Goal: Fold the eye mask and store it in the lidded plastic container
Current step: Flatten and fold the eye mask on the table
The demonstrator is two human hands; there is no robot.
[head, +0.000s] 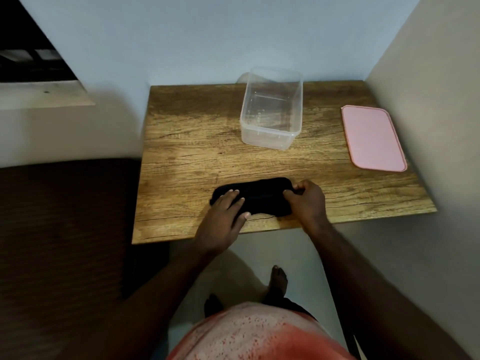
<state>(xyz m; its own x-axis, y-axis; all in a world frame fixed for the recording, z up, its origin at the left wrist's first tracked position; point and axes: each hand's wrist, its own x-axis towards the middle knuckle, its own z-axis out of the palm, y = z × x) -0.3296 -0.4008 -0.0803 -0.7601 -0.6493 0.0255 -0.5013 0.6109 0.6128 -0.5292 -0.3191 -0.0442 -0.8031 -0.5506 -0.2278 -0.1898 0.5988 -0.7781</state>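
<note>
A black eye mask (259, 194) lies flat near the front edge of the wooden table (187, 141). My left hand (223, 216) presses its left end with straight fingers. My right hand (306, 201) pinches the mask's right end between curled fingers and thumb. A clear plastic container (271, 110) stands open and empty at the back middle of the table. Its pink lid (372, 137) lies flat on the table at the right, apart from the container.
Walls close in behind the table and along its right side. A dark brown bed or couch (62, 229) stands to the left of the table. My bare foot (278, 281) is on the floor below the table's front edge.
</note>
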